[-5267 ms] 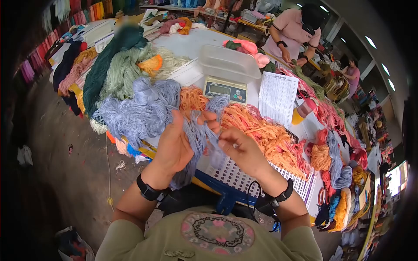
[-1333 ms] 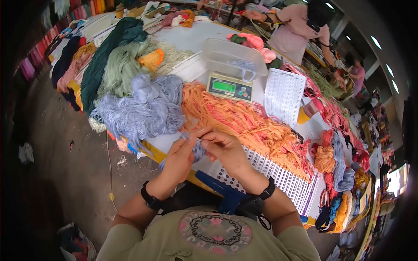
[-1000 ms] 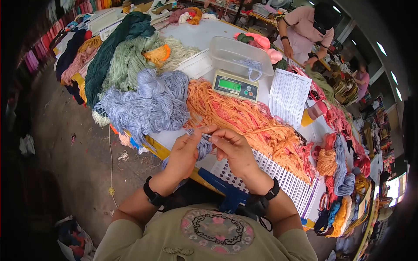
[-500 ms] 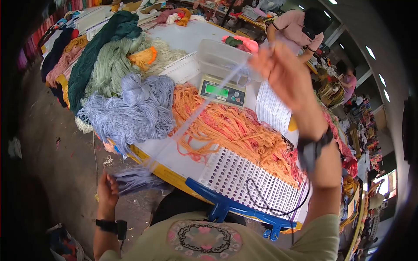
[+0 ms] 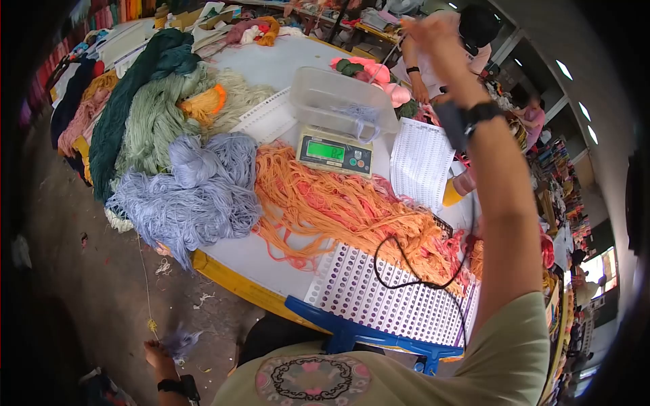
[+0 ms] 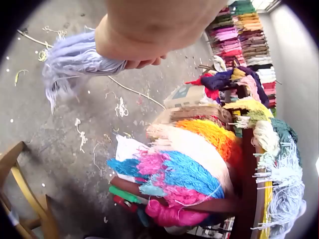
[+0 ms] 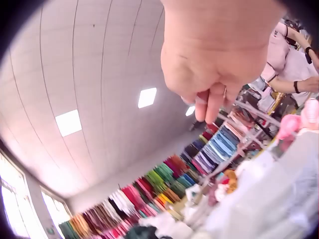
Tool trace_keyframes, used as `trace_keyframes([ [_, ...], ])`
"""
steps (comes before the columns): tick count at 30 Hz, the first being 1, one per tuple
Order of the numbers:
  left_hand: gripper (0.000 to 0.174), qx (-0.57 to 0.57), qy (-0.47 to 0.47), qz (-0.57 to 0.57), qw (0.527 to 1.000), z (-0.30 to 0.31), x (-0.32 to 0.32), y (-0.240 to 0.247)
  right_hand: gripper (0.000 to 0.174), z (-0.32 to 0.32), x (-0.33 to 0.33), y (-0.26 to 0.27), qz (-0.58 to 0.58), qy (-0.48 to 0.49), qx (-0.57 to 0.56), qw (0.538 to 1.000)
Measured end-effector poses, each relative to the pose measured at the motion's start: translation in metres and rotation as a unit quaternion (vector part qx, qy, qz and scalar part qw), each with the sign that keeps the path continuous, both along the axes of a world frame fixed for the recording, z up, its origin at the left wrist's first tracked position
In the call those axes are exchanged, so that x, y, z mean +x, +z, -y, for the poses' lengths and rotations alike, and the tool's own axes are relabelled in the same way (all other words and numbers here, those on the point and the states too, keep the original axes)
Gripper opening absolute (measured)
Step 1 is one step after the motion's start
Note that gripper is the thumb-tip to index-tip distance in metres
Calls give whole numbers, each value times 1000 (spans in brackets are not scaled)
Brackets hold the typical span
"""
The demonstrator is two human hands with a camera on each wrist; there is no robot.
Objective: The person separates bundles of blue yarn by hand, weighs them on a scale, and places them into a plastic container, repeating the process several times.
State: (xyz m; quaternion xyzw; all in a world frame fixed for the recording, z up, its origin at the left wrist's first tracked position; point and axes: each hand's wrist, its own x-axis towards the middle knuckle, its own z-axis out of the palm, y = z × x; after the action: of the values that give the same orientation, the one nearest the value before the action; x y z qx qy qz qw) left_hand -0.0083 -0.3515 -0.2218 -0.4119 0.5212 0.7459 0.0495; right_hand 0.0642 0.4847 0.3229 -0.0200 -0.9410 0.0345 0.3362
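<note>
My left hand (image 5: 160, 358) is low over the floor at the left and grips a bundle of pale blue yarn (image 6: 75, 59), whose cut ends hang loose in the left wrist view. Raised high at the upper right, my right hand (image 5: 437, 37) is blurred, and a thin pale yarn strand (image 5: 391, 55) runs down from its fingertips. Its fingers (image 7: 214, 102) curl in the right wrist view. A large heap of pale blue yarn (image 5: 193, 189) lies on the table. Beside it, a digital scale (image 5: 332, 154) with a lit green display bears a clear plastic tub (image 5: 318, 101) holding a few blue strands.
Orange and red yarn (image 5: 338, 203) spreads over the table in front of the scale. A perforated white sheet (image 5: 386, 298) lies at the front edge by a blue clamp bar (image 5: 345, 331). A printed list (image 5: 421, 162) stands right of the scale. Another person (image 5: 433, 74) works behind.
My hands have parted from close together, drawing a strand between them. The right has swept up and away, the left down with the bundle. Blue strands now lie in the tub; the display is lit.
</note>
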Motion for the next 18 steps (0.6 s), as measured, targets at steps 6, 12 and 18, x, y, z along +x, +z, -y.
trace_keyframes([
  [6, 30, 59, -87, -70, 992, -88, -17, 51, 19, 81, 52, -193, 62, -130, -21, 989],
  [12, 30, -1, -203, -109, 973, -135, -9, 120, 39, 125, 80, -222, -15, -169, -62, 984],
  [18, 31, -38, -228, -129, 964, -157, 3, 144, 46, 128, 70, -208, 11, -211, -11, 977],
])
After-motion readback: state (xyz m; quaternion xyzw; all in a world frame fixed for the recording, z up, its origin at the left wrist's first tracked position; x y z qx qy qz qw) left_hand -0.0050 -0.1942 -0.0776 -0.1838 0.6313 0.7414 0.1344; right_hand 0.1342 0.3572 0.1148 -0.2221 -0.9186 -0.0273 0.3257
